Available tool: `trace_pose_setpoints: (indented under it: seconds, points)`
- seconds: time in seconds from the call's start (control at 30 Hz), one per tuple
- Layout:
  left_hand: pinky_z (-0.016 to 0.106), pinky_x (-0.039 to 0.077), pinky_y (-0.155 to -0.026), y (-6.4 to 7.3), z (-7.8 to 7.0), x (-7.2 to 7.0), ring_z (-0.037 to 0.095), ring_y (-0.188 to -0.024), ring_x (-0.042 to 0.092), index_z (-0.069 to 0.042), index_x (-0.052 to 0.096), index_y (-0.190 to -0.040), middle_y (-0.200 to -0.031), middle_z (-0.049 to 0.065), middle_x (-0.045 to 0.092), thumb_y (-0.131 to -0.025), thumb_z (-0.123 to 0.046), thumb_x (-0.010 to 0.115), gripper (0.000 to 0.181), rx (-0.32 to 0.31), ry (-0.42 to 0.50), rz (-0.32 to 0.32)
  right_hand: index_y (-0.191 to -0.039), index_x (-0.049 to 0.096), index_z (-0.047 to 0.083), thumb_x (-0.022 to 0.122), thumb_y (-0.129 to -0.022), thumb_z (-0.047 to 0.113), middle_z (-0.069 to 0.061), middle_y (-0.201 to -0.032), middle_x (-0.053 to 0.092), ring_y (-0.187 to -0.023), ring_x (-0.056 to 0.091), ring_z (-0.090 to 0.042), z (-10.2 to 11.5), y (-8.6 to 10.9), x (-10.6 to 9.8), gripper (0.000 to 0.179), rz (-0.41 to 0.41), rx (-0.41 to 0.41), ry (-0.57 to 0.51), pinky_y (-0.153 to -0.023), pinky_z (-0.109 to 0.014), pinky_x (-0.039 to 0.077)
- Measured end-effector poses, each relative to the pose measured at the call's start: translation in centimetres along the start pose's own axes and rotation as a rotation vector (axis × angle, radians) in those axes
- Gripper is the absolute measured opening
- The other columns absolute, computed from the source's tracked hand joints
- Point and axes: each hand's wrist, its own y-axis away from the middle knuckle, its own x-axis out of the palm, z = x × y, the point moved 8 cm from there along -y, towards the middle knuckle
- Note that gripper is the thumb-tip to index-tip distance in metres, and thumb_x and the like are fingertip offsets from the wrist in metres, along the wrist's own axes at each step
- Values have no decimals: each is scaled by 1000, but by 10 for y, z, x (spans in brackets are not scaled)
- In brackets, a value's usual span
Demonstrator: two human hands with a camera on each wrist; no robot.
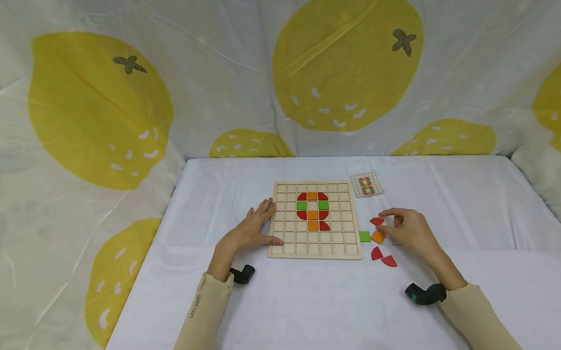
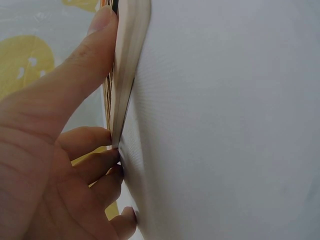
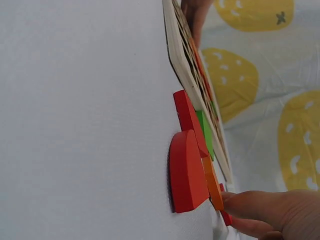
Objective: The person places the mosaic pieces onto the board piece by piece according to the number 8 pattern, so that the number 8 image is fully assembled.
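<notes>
My left hand (image 1: 252, 227) lies at the left side of a wooden grid board (image 1: 292, 251). Its thumb rests over the near left corner and its fairly straight fingers touch the left edge. Red quarter circles (image 1: 324, 226), orange squares (image 1: 313, 226) and green squares (image 1: 301, 205) fill several cells. Right of the board, my right hand (image 1: 410, 232) pinches a loose red quarter-circle piece (image 1: 377, 221) between thumb and index finger, low over the table. The thumb overlaps a loose orange square (image 3: 213, 182) in the right wrist view.
A loose green square (image 1: 365, 237) lies beside the board's right edge. Nearer me lie two red quarter circles (image 1: 376, 253). A small pattern card (image 1: 366, 185) sits beyond the board's far right corner. White cloth covers the table (image 1: 322, 307); a lemon-print curtain (image 1: 230, 68) hangs behind.
</notes>
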Motion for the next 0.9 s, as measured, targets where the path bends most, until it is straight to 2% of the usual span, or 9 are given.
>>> trace_pose_setpoints:
  seconds: [0.13,0.37,0.63,0.77,0.9]
  points:
    - [56,1,-133,0,0,0,32,-164,1,0,19,-164,-175,15,6,-83,-41,86,113,-1,-1,1,-117,75,3,82,-88,21,0,-61,40,-56,37,-16,-3,-1,0,35,-1,13,-1,-49,-24,24]
    - [56,1,-133,0,0,0,32,-164,2,0,19,-164,-175,15,6,-83,-41,87,113,1,4,-2,-121,75,5,81,-89,20,3,-59,36,-54,35,-13,-3,-2,2,36,24,-6,-27,-49,-23,22]
    - [57,1,-133,1,-1,-1,32,-164,1,0,19,-164,-175,15,6,-83,-40,87,113,2,4,1,-118,76,3,83,-88,21,2,-60,36,-54,36,-14,0,-2,0,36,6,-18,-46,-47,-24,23]
    - [56,2,-133,1,-1,-1,32,-164,1,0,19,-164,-175,15,6,-83,-40,87,112,0,8,0,-115,77,5,84,-88,22,3,-59,34,-53,34,-13,11,-5,3,33,-12,-45,-71,-47,-24,22]
    - [56,2,-133,1,-1,-1,32,-164,1,0,19,-164,-175,15,6,-84,-41,86,112,2,2,0,-114,78,6,84,-87,24,3,-58,33,-51,31,-13,31,-9,17,32,14,-77,-107,-46,-23,21]
